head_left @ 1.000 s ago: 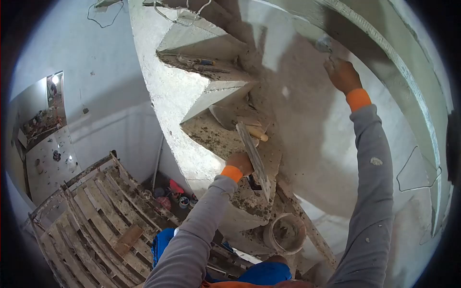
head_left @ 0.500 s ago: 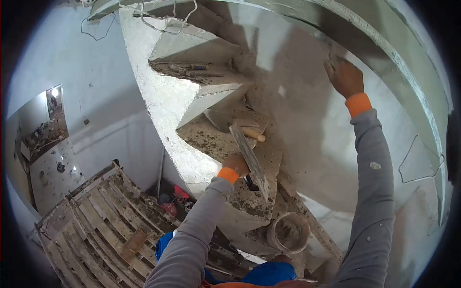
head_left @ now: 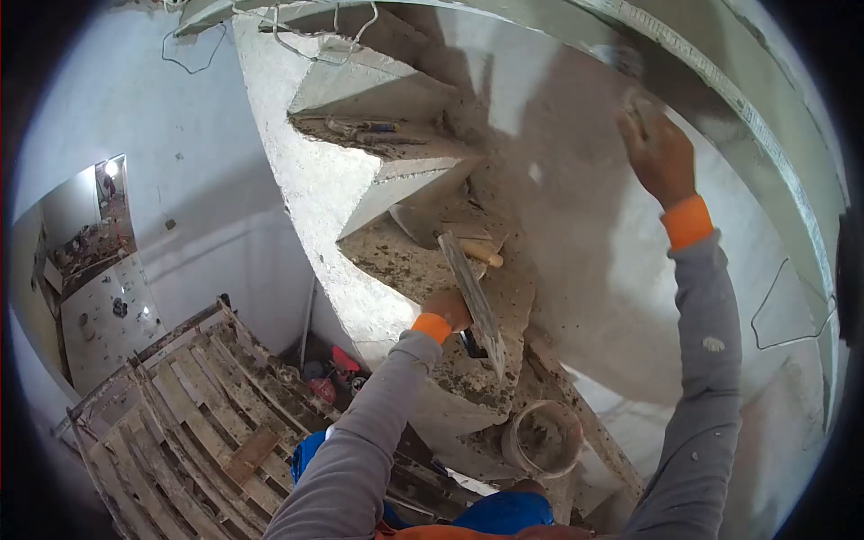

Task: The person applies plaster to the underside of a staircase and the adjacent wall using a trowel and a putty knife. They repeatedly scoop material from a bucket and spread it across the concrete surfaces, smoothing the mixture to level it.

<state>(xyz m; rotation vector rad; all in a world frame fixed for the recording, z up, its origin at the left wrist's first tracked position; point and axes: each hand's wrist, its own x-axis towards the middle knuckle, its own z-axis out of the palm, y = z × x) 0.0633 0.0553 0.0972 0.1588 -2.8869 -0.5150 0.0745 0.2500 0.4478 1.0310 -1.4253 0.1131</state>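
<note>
Hawk board, seen edge-on and crusted with mortar, sits tilted in the left hand. The fingers are clenched under it on a dark grip, so the board stands just above and to the right of the knuckles. Half a second ago the hand and board were in nearly the same place over the concrete stair tread; they have only drifted a touch to the right.

The right hand is raised against the plastered wall. Its fingers are closed round a trowel that shows only as a pale blur just above the fingertips, pressed to the wall. Since the earlier picture this hand has slid down and to the right, and its orange cuff sits lower.

A second trowel with a wooden handle lies on the tread just beyond the left fingers, unmoved. Below the left wrist stands a mortar-stained bucket, and well to the left of both hands lies a wooden pallet platform.
</note>
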